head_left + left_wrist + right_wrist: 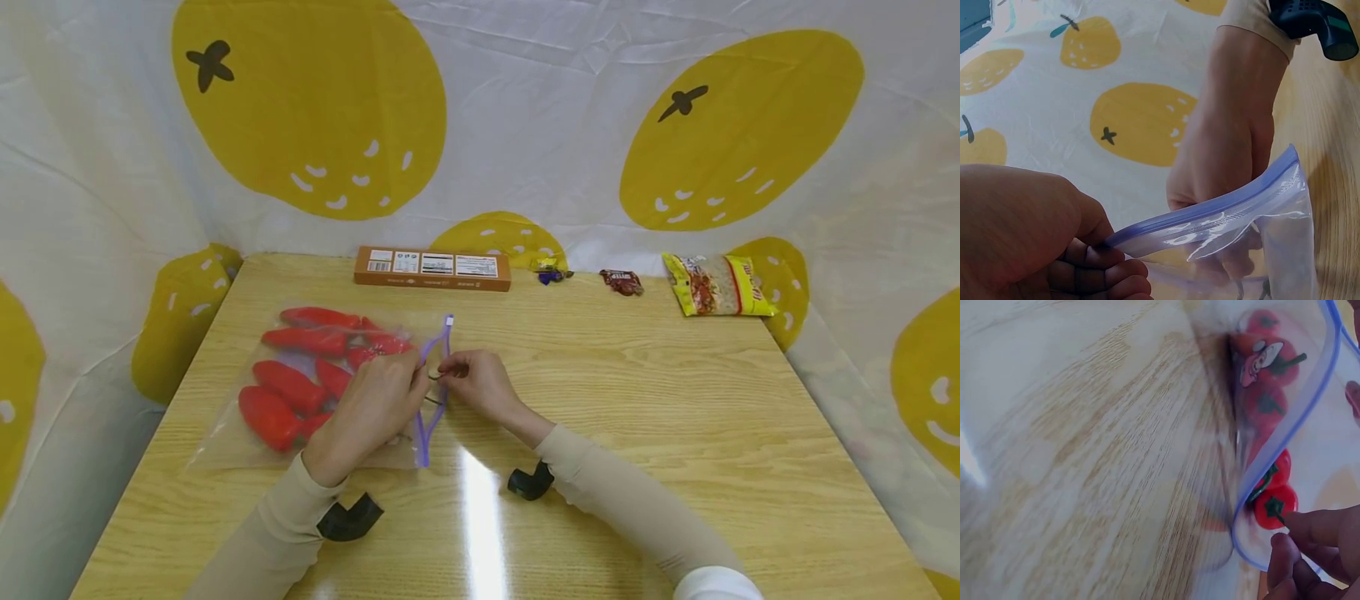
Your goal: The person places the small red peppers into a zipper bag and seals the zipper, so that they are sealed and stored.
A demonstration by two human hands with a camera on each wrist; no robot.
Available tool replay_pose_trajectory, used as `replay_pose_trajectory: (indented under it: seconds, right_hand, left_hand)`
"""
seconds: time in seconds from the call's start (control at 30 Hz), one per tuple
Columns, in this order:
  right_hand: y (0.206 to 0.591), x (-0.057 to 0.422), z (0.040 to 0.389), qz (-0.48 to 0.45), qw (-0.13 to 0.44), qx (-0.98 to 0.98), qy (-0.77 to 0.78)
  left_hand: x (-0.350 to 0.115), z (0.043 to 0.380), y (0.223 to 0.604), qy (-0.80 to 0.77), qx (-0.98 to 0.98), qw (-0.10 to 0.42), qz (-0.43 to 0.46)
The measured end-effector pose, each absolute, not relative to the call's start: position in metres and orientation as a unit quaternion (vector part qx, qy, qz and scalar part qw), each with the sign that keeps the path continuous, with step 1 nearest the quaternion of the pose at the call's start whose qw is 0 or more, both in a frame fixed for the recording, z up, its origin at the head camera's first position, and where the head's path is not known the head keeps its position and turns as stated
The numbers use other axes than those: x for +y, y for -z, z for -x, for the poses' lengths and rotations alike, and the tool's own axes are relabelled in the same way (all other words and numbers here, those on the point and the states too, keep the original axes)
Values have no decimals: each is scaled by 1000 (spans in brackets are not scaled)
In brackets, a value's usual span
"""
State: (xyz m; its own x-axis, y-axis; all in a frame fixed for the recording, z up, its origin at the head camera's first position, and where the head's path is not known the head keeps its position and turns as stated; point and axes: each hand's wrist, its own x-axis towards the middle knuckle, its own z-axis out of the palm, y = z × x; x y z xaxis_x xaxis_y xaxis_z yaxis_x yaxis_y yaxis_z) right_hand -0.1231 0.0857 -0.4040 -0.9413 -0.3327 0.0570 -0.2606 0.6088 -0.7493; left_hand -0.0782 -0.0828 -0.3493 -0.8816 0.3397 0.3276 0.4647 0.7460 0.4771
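A clear zip bag with a purple seal lies on the left of the table, its mouth spread toward the right. Several red peppers with green stems fill it. My left hand lies over the bag and pinches the purple edge between thumb and fingers. From the right, my right hand reaches into the mouth. Its thumb and forefinger pinch the green stem of one red pepper, which sits inside the bag beside another pepper.
Along the back edge stand a long brown box, small wrapped sweets, a dark red wrapped packet and a yellow food packet. Black curved pieces show at both wrists. A fruit-patterned cloth surrounds the wooden table.
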Motion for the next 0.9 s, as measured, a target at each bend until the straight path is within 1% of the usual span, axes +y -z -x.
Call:
replay_pose_trajectory:
  seconds: [0.17, 0.33, 0.47, 0.7, 0.77, 0.9]
  right_hand:
    - [402, 93, 122, 156, 44, 903, 398]
    - [390, 108, 116, 157, 13, 906, 392]
    - [378, 128, 111, 174, -36, 910, 374]
    - [366, 164, 101, 227, -157, 914, 297]
    - [365, 173, 99, 229, -187, 913, 280]
    - [364, 187, 97, 227, -231, 912, 250]
  left_hand:
    - [-82, 77, 349, 284, -930, 105, 210]
    - [-82, 77, 348, 291, -930, 95, 202]
    - [-82, 78, 349, 297, -930, 83, 199]
    - [-84, 79, 348, 298, -930, 78, 198]
    - [-85, 79, 348, 294, -930, 83, 203]
    - [-88, 81, 347, 271, -930, 121, 219]
